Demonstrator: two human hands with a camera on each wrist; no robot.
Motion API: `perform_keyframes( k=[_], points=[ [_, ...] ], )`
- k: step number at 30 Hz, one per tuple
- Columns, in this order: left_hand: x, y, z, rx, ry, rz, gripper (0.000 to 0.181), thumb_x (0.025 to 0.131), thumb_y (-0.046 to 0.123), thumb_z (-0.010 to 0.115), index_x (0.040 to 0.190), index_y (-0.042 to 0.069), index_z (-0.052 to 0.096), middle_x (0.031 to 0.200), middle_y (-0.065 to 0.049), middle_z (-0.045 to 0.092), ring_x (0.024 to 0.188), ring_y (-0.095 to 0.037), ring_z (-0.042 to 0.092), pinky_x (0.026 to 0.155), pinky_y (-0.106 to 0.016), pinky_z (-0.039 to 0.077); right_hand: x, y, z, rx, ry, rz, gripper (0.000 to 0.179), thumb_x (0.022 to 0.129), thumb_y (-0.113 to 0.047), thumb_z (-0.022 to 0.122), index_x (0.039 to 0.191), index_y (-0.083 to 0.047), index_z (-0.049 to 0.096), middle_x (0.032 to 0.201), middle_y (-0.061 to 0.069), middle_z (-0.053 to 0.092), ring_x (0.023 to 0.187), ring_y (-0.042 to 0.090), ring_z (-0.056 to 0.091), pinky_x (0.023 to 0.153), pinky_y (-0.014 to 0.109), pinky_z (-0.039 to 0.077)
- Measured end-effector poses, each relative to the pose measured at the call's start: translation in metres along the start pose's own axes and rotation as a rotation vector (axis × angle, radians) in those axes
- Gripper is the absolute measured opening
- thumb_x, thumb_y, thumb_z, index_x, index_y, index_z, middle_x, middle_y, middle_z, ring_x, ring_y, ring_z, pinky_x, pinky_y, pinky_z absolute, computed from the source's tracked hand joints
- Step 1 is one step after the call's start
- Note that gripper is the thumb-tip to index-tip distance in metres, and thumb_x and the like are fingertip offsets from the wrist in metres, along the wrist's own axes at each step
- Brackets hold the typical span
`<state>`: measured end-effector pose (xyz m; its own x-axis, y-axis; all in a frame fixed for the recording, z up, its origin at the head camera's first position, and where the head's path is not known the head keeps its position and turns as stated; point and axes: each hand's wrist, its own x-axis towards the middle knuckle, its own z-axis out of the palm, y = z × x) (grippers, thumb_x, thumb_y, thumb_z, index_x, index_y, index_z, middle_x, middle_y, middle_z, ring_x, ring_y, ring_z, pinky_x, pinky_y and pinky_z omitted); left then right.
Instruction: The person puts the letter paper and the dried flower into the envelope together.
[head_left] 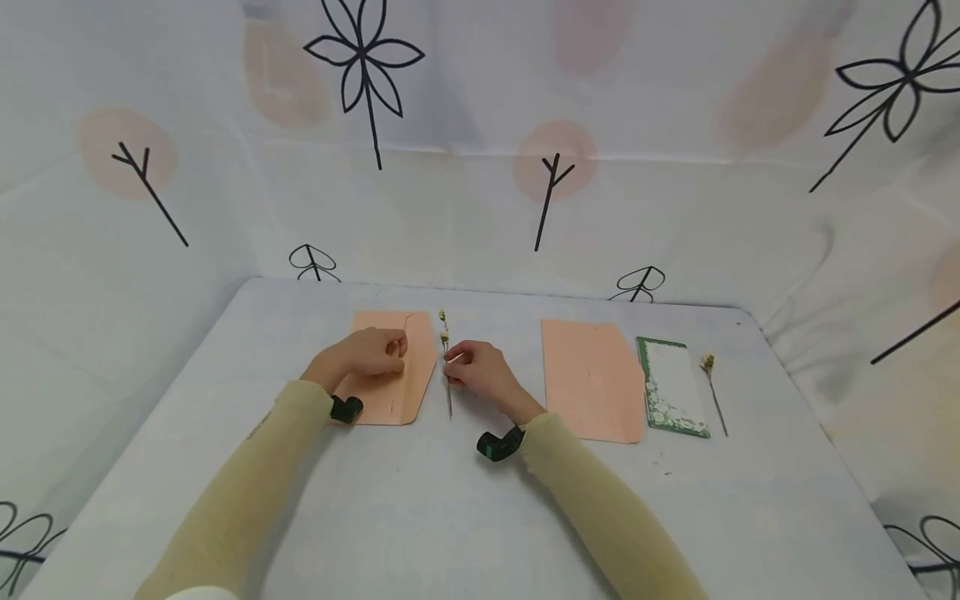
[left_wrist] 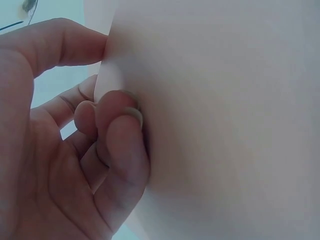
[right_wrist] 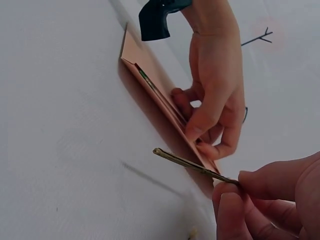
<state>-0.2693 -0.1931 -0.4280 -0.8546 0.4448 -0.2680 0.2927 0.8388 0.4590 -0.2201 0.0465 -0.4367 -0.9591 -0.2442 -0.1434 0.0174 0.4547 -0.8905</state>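
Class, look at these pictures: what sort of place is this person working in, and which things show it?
Probably a small craft table set up for recording: a white table, patterned cloth backdrop, and peach envelopes with a dried flower sprig.

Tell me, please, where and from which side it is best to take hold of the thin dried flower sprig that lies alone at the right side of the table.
Probably pinch the thin dried flower sprig at its bare lower stem, coming from above; the small blossoms at its far end look fragile.
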Motion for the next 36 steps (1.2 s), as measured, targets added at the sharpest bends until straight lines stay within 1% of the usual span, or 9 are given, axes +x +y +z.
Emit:
perform_keyframes(
  k=[4,10,14,19,23,25,30,33,36],
  points=[
    [0.0,0.0,0.0,-0.001,0.004,-0.002,0.013,0.084,0.022,0.061,0.094,0.017,0.054,0.073,-0.001,0.049,0.065,-0.018,0.049,0.062,-0.032,0.034,0.004,-0.003,0.007,0.0,-0.003,-0.003,0.016,0.091,-0.015,0.07,0.105,-0.008,0.068,0.081,0.0,0.071,0.067,0.012,0.066,0.061,0.025,0.048],
    [0.001,-0.002,0.001,0.008,0.005,-0.003,0.015,0.084,0.023,0.062,0.095,0.016,0.054,0.074,-0.001,0.049,0.066,-0.018,0.049,0.062,-0.032,0.033,0.009,-0.011,0.017,0.015,-0.012,-0.01,0.018,0.092,-0.016,0.071,0.107,-0.006,0.068,0.082,0.001,0.072,0.069,0.011,0.068,0.065,0.026,0.051],
    [0.001,-0.002,0.001,0.015,0.008,-0.002,0.015,0.084,0.023,0.062,0.095,0.017,0.055,0.073,0.0,0.048,0.065,-0.017,0.048,0.061,-0.032,0.033,0.013,-0.015,0.024,0.013,-0.018,-0.019,0.019,0.091,-0.016,0.072,0.106,-0.006,0.068,0.082,0.001,0.072,0.068,0.011,0.068,0.065,0.025,0.051],
    [0.001,-0.002,0.001,0.02,0.013,0.002,0.014,0.084,0.024,0.062,0.094,0.018,0.055,0.072,0.0,0.047,0.064,-0.017,0.047,0.061,-0.032,0.032,0.017,-0.017,0.033,-0.027,-0.016,-0.046,0.019,0.09,-0.017,0.074,0.105,-0.007,0.069,0.08,0.0,0.071,0.067,0.011,0.066,0.063,0.024,0.048],
    [0.002,-0.002,0.001,0.023,0.016,0.007,0.014,0.084,0.024,0.063,0.094,0.019,0.055,0.071,0.0,0.046,0.065,-0.018,0.046,0.06,-0.032,0.031,0.02,-0.02,0.039,-0.045,-0.015,-0.045,0.019,0.089,-0.018,0.075,0.103,-0.007,0.069,0.079,-0.001,0.07,0.066,0.011,0.065,0.06,0.024,0.047],
    [0.002,-0.002,0.001,0.036,0.017,0.009,0.016,0.085,0.025,0.063,0.095,0.018,0.054,0.071,-0.001,0.044,0.067,-0.019,0.048,0.061,-0.033,0.031,0.021,-0.022,0.043,-0.039,-0.018,-0.04,0.018,0.088,-0.016,0.075,0.102,-0.006,0.069,0.079,0.0,0.07,0.066,0.011,0.066,0.06,0.024,0.049],
    [0.003,0.0,0.001,0.066,0.015,0.006,0.025,0.089,0.032,0.065,0.1,0.012,0.054,0.073,-0.003,0.04,0.076,-0.023,0.05,0.068,-0.036,0.033,0.025,-0.023,0.05,-0.052,-0.025,-0.033,0.019,0.09,-0.019,0.074,0.102,-0.006,0.068,0.077,-0.001,0.07,0.064,0.009,0.067,0.058,0.023,0.049],
    [0.002,0.0,0.001,0.058,0.015,0.001,0.026,0.089,0.032,0.066,0.102,0.012,0.054,0.075,-0.003,0.04,0.08,-0.023,0.049,0.07,-0.037,0.033,0.026,-0.023,0.051,-0.058,-0.031,-0.031,0.021,0.09,-0.022,0.074,0.103,-0.006,0.068,0.076,-0.002,0.07,0.064,0.009,0.067,0.058,0.022,0.048],
    [0.002,-0.001,0.0,0.032,0.013,0.009,0.022,0.089,0.029,0.066,0.1,0.014,0.055,0.073,-0.003,0.041,0.076,-0.022,0.049,0.068,-0.036,0.033,0.027,-0.023,0.051,-0.038,-0.046,-0.027,0.021,0.09,-0.02,0.074,0.103,-0.005,0.068,0.076,-0.002,0.07,0.065,0.009,0.068,0.058,0.022,0.049]
  ],
)
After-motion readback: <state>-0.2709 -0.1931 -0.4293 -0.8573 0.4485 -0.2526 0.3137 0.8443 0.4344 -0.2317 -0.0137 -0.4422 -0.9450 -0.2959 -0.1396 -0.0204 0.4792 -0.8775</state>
